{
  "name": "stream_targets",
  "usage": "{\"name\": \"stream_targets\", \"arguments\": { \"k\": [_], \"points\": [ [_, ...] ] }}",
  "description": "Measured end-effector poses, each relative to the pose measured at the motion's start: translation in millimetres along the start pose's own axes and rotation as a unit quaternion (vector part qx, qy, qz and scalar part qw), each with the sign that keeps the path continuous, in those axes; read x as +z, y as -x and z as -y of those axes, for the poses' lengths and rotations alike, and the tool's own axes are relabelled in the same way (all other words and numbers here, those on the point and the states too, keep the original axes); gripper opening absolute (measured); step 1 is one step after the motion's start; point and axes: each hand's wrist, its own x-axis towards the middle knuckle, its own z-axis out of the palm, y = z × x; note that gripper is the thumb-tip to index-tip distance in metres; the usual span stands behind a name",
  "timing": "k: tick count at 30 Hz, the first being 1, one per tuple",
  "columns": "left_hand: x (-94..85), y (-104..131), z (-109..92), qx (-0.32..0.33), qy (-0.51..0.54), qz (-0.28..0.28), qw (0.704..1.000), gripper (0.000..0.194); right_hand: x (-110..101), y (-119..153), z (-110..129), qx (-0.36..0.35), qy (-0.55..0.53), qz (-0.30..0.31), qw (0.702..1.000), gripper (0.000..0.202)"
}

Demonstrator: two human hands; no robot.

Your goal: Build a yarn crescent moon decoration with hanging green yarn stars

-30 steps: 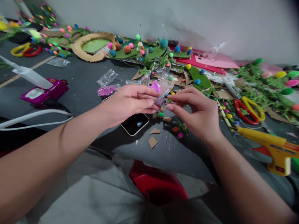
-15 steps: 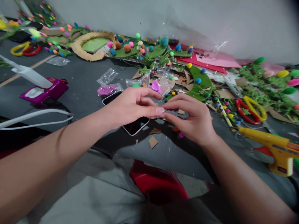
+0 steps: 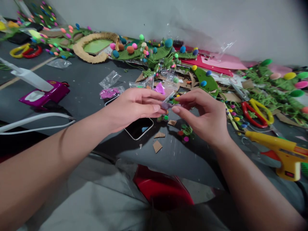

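Note:
Over the grey table, a small, soft-looking greyish-purple piece stretches between my two hands. My left hand has its thumb and fingers closed on the left end. Thumb and forefinger of my right hand pinch the right end; the exact grip there is hard to make out. Below my left hand lies a phone, partly covered by it. Just behind my fingers are a bright purple piece and a clear bag with a purple lump. A small green sprig with coloured balls lies under my right hand.
A yellow glue gun and red-yellow scissors lie at the right. A purple device with a white plug is at the left. Leaves with coloured balls, a tan ring and cardboard scraps lie about.
My hands have drawn slightly apart, the right one moving right, so the greyish-purple piece now shows between them. Before, the fingertips met and mostly hid it.

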Motion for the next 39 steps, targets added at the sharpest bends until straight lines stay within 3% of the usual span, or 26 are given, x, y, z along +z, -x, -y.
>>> {"name": "stream_targets", "arguments": {
  "k": [4,10,13,18,23,26,30,36,39],
  "points": [
    [3.2,2,0,-0.008,0.018,0.022,1.000,0.036,4,2,-2,-0.015,0.000,0.046,0.999,0.028],
    [1.2,-1,5,0.033,-0.104,0.017,0.994,0.050,8,5,3,-0.037,0.013,0.060,0.997,0.010],
    [-0.1,-2,5,0.035,-0.136,0.014,0.990,0.045,8,4,6,-0.050,0.018,0.068,0.996,0.007],
    [-0.4,-3,4,0.044,-0.120,-0.015,0.992,0.025,4,2,6,-0.042,0.030,0.059,0.997,0.007],
    [-2.6,-3,3,0.036,-0.095,-0.050,0.994,0.017,-3,-1,2,-0.017,0.048,0.008,0.999,0.007],
    [-1.4,-1,2,0.019,-0.054,-0.041,0.998,0.021,-4,-1,0,0.003,0.028,-0.001,1.000,0.010],
    [2.6,2,1,0.016,-0.021,0.006,1.000,0.034,2,2,-2,-0.001,0.014,0.035,0.999,0.028],
    [3.8,-1,6,0.022,-0.069,0.002,0.997,0.050,9,4,2,-0.046,0.010,0.054,0.997,0.014],
    [3.2,-3,6,0.029,-0.080,-0.003,0.996,0.041,6,3,5,-0.055,0.010,0.061,0.997,0.010]
  ]
}}
